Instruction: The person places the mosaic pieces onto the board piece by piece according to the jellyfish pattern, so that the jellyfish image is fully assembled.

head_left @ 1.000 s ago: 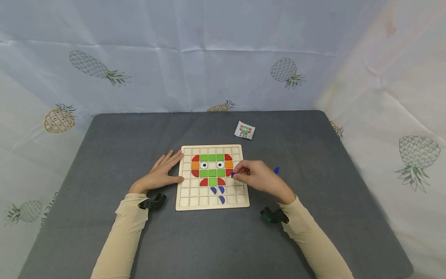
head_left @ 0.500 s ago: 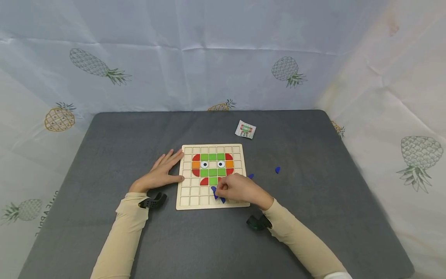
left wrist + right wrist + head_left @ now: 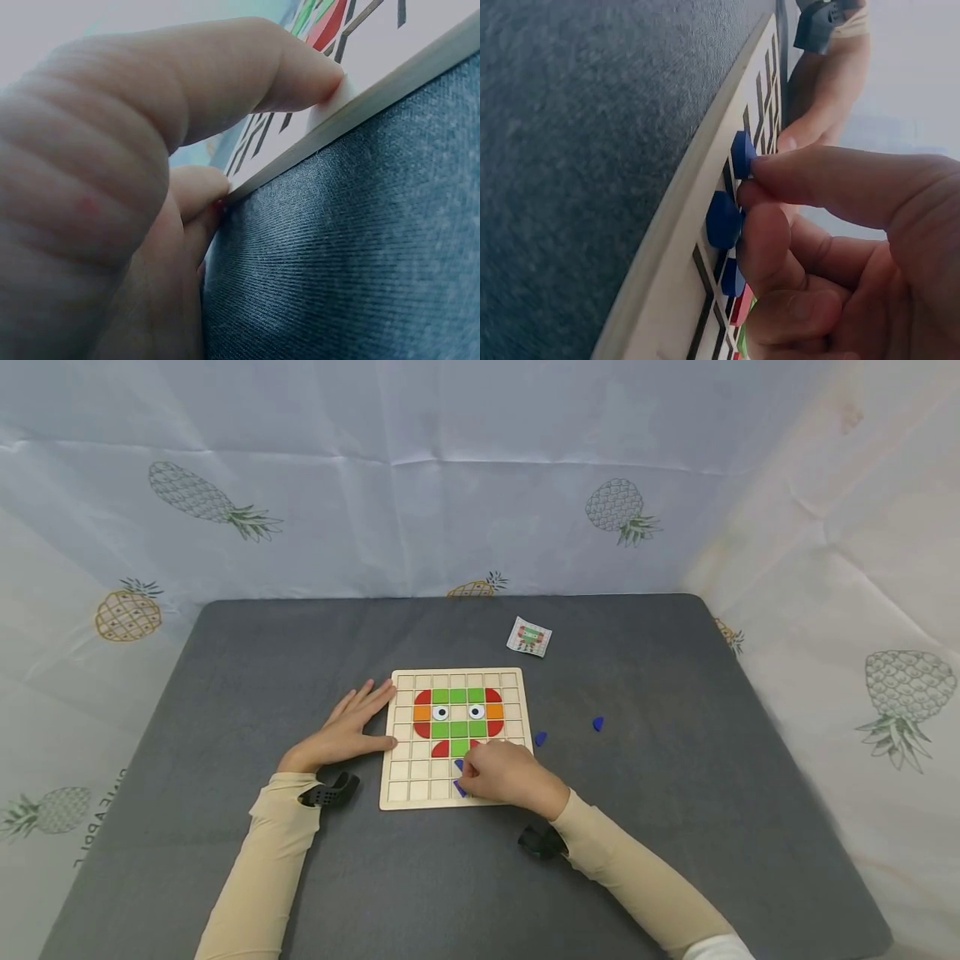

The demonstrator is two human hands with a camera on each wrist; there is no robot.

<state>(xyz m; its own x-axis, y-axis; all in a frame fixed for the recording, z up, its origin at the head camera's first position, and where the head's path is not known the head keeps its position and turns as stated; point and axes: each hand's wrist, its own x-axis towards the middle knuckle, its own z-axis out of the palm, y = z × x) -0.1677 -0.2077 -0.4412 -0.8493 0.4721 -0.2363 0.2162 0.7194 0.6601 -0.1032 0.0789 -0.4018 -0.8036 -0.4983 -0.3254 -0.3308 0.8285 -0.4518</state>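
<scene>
A wooden grid board [image 3: 408,772] bears a pattern of red, green and orange tiles with two eye tiles [image 3: 476,712]. My left hand [image 3: 341,737] rests at its left edge, fingers spread, with the thumb [image 3: 300,75] touching the board's top. Over the lower rows, my right hand [image 3: 506,775] pinches a blue half-round tile [image 3: 742,154] between thumb and index finger, low at the board's surface. Beside the fingers in the right wrist view stand another blue tile [image 3: 724,220] and a third blue tile [image 3: 733,277]. From the head, my right hand covers part of them.
Two loose blue tiles lie on the grey table [image 3: 675,827] right of the board: a nearer blue tile [image 3: 541,739] and a farther blue tile [image 3: 597,724]. Behind the board lies a small pattern card [image 3: 529,637]. A pineapple-print cloth [image 3: 487,510] hangs beyond the table.
My right hand has moved left and down from the board's right edge to its lower rows, carrying a blue tile. This uncovers a blue tile on the table. The left hand stays put.
</scene>
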